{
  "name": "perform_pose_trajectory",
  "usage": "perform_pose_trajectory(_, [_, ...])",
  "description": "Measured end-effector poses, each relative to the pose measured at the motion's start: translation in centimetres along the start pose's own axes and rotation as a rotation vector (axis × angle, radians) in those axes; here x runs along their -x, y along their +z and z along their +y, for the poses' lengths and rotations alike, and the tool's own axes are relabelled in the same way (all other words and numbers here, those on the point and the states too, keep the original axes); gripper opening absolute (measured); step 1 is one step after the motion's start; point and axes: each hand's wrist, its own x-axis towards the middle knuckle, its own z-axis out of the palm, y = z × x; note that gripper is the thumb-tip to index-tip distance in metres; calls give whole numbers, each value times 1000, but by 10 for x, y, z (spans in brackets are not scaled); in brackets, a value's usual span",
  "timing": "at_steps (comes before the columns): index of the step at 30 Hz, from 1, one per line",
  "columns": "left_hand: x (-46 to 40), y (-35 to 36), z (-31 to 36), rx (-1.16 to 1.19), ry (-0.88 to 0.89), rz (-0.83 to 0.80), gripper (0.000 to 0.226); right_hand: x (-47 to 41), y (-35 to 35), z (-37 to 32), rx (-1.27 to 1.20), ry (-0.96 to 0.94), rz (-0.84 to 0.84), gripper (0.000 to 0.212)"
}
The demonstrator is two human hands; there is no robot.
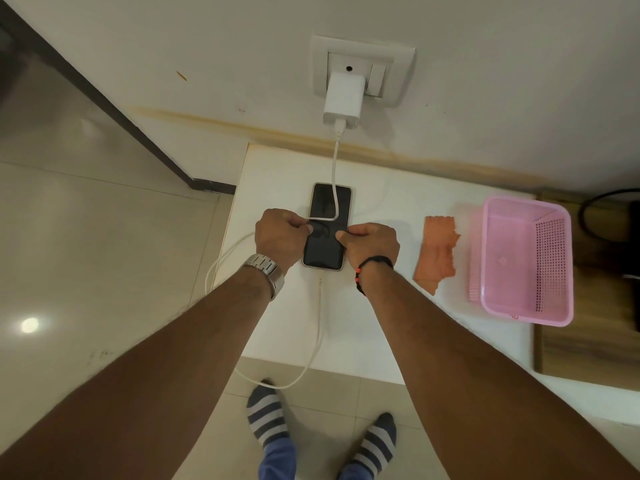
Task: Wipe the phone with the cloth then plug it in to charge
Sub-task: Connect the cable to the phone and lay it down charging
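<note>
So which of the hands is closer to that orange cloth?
The right hand. It rests at the phone's right edge, with bare table between it and the orange cloth. The left hand sits on the phone's far side, pinching the white cable.

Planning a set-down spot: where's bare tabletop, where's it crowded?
Free: the table near its front edge, between the cable and the pink basket; also the strip between the phone and the orange cloth. Crowded: around the phone, where the left hand and right hand work the cable.

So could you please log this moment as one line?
phone flat on table | both hands on cable | cloth set aside | charger in socket
</note>
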Motion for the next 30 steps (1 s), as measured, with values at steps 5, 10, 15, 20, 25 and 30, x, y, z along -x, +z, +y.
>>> perform_pose_trajectory(5, [3, -1, 2, -17, -3, 2, 28, 1, -3, -3, 3, 21, -27, 32])
perform_pose_trajectory(10, [25, -25, 22, -18, -30, 6, 28, 15, -25, -13, -126, 18, -27, 27])
perform_pose_trajectory(15, [54, -64, 73, 451, -38, -43, 28, 48, -65, -57, -450, -46, -99, 5])
perform_pose_trajectory(20, [43, -81, 129, 780, -141, -308, 36, 64, -79, -125, -601, -34, -223, 8])
perform_pose_trajectory(25, [23, -77, 155, 772, -159, -461, 53, 61, -77, -145, -558, 46, -293, 18])
perform_pose_trajectory(30, [15, -75, 169, 714, -129, -527, 38, 56, -69, -145, -547, 89, -300, 27])
